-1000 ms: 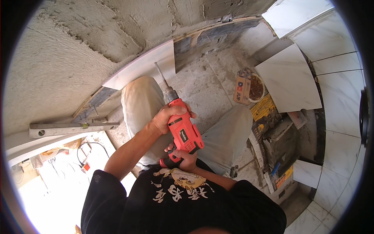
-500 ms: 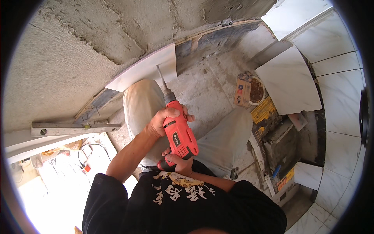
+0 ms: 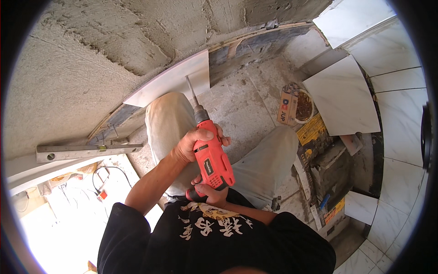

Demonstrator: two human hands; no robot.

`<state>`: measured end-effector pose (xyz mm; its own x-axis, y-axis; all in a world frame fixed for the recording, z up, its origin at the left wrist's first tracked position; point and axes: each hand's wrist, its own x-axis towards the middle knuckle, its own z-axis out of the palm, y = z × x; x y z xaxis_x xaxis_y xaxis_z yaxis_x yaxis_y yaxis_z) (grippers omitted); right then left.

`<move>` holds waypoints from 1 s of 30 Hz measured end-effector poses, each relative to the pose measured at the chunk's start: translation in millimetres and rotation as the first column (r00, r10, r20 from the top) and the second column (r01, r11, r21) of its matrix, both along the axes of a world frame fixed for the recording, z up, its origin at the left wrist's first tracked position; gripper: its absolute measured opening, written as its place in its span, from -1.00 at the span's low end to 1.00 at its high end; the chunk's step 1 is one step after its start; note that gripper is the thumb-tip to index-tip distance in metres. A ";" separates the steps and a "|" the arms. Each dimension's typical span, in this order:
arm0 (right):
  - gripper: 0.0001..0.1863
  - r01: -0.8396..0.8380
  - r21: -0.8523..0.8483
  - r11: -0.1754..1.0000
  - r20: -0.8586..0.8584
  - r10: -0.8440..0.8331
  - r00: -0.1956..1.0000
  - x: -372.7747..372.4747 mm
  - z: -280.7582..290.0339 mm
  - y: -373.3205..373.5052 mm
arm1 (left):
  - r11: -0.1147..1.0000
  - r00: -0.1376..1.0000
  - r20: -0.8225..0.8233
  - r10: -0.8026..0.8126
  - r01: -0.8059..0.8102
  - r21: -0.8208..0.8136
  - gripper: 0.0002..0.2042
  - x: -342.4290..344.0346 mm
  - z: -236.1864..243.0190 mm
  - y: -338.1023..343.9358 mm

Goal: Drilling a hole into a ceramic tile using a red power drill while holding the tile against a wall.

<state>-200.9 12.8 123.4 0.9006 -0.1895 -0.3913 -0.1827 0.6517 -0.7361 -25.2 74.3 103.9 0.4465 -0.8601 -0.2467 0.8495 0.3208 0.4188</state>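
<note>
A red and black power drill (image 3: 214,160) is held in front of my body, its long grey bit (image 3: 192,92) pointing away from me. My left hand (image 3: 196,142) wraps round the front of the drill body, just behind the chuck. Lower down, my right hand (image 3: 211,193) grips the drill's handle close to my shirt. The bit's tip overlaps a white tile (image 3: 157,86) that leans along the base of the rough wall, beyond my left knee. Whether the tip touches the tile I cannot tell.
A spirit level (image 3: 91,152) lies at the left by a bright opening. To the right stand a small cardboard box (image 3: 286,109), a round white-rimmed container (image 3: 311,107), a large leaning tile (image 3: 342,98) and a mortar-smeared tub (image 3: 335,171). The rough cement wall (image 3: 109,41) borders the far side.
The view has shifted slightly. Both hands keep the same grip, and the drill stays in almost the same position, pointing the same way.
</note>
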 end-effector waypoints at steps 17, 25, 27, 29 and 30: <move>-0.75 0.019 0.174 0.985 -0.013 -0.017 1.000 -0.4 -16.1 -11.6 | 0.973 1.000 0.001 0.015 -0.015 0.231 -0.66 -3.0 -1.4 -3.5; -0.60 0.083 0.286 0.955 0.012 -0.091 0.996 4.8 -19.5 -11.6 | 0.933 0.999 0.016 0.030 -0.034 0.358 -0.64 -2.6 4.8 -8.0; -0.61 0.089 0.302 0.949 -0.008 -0.091 0.996 3.8 -20.3 -11.7 | 0.935 1.000 0.014 0.025 -0.029 0.352 -0.65 -1.8 2.3 -8.4; -0.62 0.094 0.317 0.944 -0.030 -0.090 0.996 2.6 -22.3 -12.0 | 0.938 1.000 0.011 0.022 -0.024 0.346 -0.66 -1.3 1.6 -8.3; -0.62 0.085 0.310 0.947 -0.025 -0.081 0.996 2.1 -24.9 -12.2 | 0.935 1.000 0.016 0.018 -0.022 0.354 -0.67 -1.4 2.9 -8.6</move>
